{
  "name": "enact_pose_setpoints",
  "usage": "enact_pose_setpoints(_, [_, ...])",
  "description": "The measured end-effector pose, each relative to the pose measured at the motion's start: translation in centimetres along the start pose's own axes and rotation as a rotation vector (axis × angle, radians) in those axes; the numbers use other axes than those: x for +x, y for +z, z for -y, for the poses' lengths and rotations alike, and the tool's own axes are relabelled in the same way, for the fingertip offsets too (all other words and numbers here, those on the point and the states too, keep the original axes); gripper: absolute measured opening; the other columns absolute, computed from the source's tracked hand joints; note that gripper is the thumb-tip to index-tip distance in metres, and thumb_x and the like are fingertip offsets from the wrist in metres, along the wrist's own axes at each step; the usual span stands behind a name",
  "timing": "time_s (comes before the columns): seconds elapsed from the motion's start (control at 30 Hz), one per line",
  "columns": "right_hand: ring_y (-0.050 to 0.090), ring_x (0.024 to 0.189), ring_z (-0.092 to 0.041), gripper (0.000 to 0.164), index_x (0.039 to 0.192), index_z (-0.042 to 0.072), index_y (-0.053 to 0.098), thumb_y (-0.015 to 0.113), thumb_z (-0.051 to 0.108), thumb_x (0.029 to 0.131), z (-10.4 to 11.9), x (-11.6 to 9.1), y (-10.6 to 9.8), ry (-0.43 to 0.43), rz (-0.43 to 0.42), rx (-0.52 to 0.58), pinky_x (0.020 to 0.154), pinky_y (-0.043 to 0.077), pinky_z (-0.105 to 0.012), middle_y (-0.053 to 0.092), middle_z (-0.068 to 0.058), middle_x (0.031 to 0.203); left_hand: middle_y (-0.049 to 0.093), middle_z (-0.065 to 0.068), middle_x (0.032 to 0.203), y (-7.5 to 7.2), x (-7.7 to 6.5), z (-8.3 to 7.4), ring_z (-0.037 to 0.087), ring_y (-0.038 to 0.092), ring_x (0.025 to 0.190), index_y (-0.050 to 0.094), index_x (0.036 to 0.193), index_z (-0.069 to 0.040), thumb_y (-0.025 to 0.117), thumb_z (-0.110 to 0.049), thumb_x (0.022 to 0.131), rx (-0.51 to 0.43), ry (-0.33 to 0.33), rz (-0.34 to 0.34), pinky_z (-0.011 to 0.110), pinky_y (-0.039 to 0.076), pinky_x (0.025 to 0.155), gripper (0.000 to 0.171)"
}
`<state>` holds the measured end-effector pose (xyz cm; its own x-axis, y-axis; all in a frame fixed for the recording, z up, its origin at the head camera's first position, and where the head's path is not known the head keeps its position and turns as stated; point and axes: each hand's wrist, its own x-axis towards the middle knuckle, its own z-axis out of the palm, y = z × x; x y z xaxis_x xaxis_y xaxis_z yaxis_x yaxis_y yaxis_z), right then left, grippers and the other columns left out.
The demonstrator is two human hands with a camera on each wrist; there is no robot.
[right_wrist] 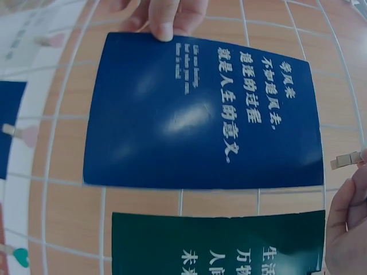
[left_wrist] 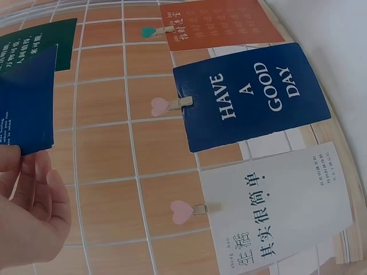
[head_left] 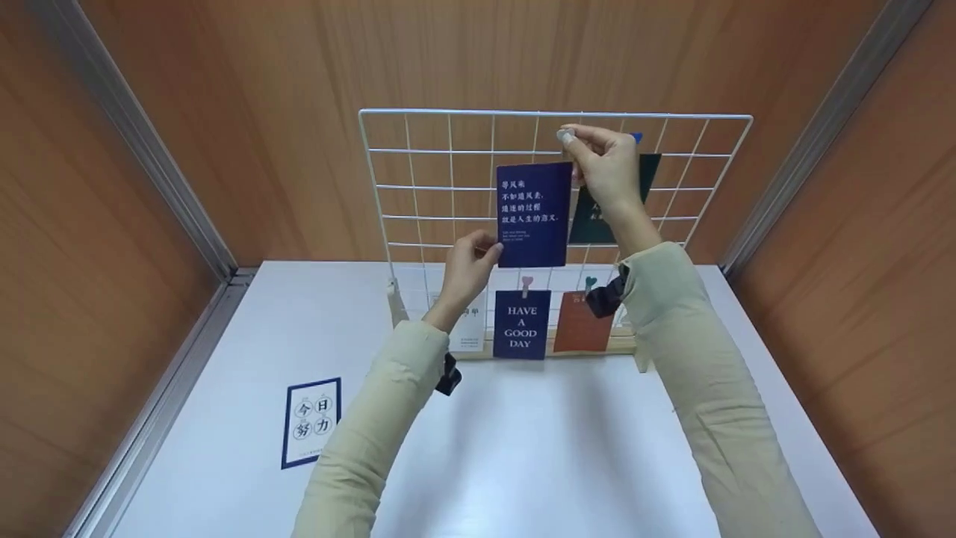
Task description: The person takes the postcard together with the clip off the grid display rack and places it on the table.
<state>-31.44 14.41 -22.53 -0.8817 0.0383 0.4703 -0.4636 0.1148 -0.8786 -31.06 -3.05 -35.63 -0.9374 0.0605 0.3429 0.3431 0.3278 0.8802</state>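
Observation:
My left hand (head_left: 467,270) pinches the lower left edge of a dark blue card (head_left: 533,215) with white Chinese text, held upright before a white wire grid (head_left: 449,186). In the right wrist view, the left thumb lies flat on the card's face. Up by the card's top right corner, my right hand (head_left: 611,170) pinches a small wooden clothespin (right_wrist: 346,161). The clothespin's tip is apart from the card there. Partly behind the right hand hangs a dark green card (right_wrist: 218,240) with white text.
Along the grid's lower part hang a white card (left_wrist: 275,212), a blue "HAVE A GOOD DAY" card (head_left: 522,326) and an orange card (head_left: 582,323), on heart-topped clothespins. A blue-bordered white card (head_left: 311,423) lies on the white table (head_left: 224,448). Wooden walls (head_left: 284,90) surround the table.

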Motion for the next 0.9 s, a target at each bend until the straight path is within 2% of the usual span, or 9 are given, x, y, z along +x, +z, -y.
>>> enact_pose_setpoints(0.13, [0.044, 0.046, -0.014, 0.018, 0.098, 0.000, 0.065, 0.060, 0.010, 0.084, -1.4, 0.5, -0.7, 0.002, 0.005, 0.022, 0.043, 0.037, -0.019, 0.050, -0.007, 0.059, 0.060, 0.004, 0.081, -0.2, -0.2, 0.3, 0.015, 0.053, 0.074, 0.062, 0.092, -0.001, 0.053, -0.007, 0.087, -0.002, -0.021, 0.004, 0.025, 0.043, 0.067, 0.011])
enact_pose_setpoints(0.33, [0.045, 0.046, -0.012, 0.022, 0.101, 0.000, 0.065, 0.061, 0.013, 0.083, -3.0, 0.5, -1.3, 0.014, -0.002, 0.003, 0.044, 0.039, -0.018, 0.051, -0.006, 0.061, 0.059, 0.004, 0.081, -0.5, -0.6, 0.6, 0.015, 0.053, 0.075, 0.062, 0.091, -0.002, 0.053, -0.007, 0.087, -0.013, -0.018, 0.010, 0.026, 0.043, 0.069, 0.011])
enact_pose_setpoints(0.53, [0.044, 0.043, -0.009, 0.021, 0.100, -0.004, 0.063, 0.061, 0.009, 0.083, -3.6, 0.0, -1.7, 0.022, 0.002, 0.070, 0.041, 0.038, -0.017, 0.051, -0.006, 0.058, 0.059, 0.004, 0.081, -0.7, -1.0, 1.1, 0.016, 0.053, 0.074, 0.062, 0.090, -0.001, 0.055, -0.006, 0.085, 0.000, -0.007, -0.001, 0.026, 0.043, 0.068, 0.010])
enact_pose_setpoints(0.77, [0.044, 0.044, -0.009, 0.020, 0.099, -0.003, 0.064, 0.061, 0.009, 0.083, -3.9, -0.4, -2.1, 0.026, 0.005, 0.061, 0.042, 0.038, -0.017, 0.051, -0.011, 0.059, 0.060, 0.005, 0.084, -0.9, -1.2, 1.3, 0.016, 0.053, 0.076, 0.062, 0.092, -0.001, 0.054, -0.005, 0.086, -0.009, -0.013, 0.000, 0.026, 0.043, 0.069, 0.011])
enact_pose_setpoints(0.9, [0.045, 0.043, -0.010, 0.021, 0.100, -0.002, 0.064, 0.061, 0.009, 0.083, -4.0, -0.7, -2.2, 0.049, 0.005, 0.074, 0.041, 0.038, -0.017, 0.051, -0.008, 0.059, 0.060, 0.005, 0.085, -0.9, -1.3, 1.5, 0.016, 0.053, 0.077, 0.062, 0.093, 0.000, 0.054, -0.006, 0.086, 0.002, 0.004, 0.006, 0.026, 0.043, 0.071, 0.012])
